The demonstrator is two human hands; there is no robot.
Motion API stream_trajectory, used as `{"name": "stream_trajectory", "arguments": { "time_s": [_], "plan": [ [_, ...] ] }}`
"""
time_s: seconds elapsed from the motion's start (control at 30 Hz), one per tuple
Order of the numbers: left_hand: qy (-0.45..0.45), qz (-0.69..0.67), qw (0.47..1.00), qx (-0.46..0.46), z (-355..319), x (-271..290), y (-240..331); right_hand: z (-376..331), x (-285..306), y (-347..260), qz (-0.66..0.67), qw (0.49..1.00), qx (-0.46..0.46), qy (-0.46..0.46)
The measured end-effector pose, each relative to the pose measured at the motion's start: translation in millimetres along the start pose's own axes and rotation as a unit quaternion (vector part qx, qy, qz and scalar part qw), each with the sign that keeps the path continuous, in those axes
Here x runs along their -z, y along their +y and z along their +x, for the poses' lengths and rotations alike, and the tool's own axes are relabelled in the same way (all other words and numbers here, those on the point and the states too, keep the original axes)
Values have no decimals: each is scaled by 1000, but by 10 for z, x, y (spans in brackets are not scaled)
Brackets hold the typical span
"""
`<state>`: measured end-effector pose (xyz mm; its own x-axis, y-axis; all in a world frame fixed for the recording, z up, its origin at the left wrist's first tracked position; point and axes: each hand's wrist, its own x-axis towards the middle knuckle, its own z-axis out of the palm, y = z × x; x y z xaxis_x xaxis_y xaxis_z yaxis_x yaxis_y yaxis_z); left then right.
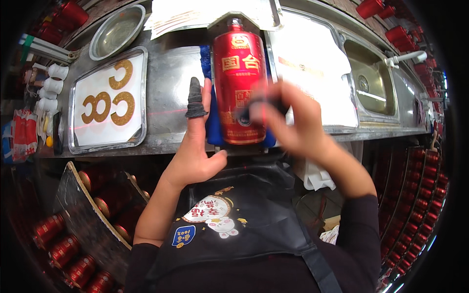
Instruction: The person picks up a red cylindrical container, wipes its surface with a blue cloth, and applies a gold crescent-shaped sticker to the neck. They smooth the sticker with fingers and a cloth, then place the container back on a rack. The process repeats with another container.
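Note:
A large red bottle (238, 73) with gold lettering lies on a blue cloth (213, 129) in front of me, its neck pointing away. Beside its left edge is my left hand (196, 151), open, fingers stretched forward and thumb out to the side. Black wrapping covers one of its fingers. My right hand (295, 115) is over the bottle's lower right part, bent inward and smeared by motion. Something dark shows at its fingertips; whether this is finger wrapping or a held thing I cannot make out.
A metal tray (144, 97) with gold curved pieces on white paper is at the left, below a round metal basin (117, 31). White sheets (312, 63) cover a tray at the right, next to a sink (373, 78). Red bottles (63, 249) fill the lower left.

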<state>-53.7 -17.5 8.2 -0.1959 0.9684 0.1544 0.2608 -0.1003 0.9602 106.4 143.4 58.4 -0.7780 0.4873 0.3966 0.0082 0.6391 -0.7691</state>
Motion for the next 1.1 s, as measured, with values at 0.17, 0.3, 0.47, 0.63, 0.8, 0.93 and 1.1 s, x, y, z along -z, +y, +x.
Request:
{"name": "stream_trajectory", "arguments": {
  "time_s": [0.17,0.3,0.47,0.63,0.8,0.93,1.1],
  "plan": [
    [29,254,965,-67,143,-152,55,570,106,257,-201,936,254,133],
    [71,226,970,-56,168,-149,19,-370,-124,43,-88,964,249,-13],
    [55,163,985,17,153,-154,-59,-832,-378,374,82,953,-157,246],
    [44,180,983,15,174,-135,-70,-563,-257,176,134,938,-151,283],
    [48,168,985,9,194,-119,-76,-505,-329,81,126,946,-154,256],
    [68,129,989,-6,194,-154,-111,-606,-320,229,130,922,-228,287],
    [75,260,962,-38,184,-157,-125,-654,-346,181,146,921,-213,293]
  ]
}}
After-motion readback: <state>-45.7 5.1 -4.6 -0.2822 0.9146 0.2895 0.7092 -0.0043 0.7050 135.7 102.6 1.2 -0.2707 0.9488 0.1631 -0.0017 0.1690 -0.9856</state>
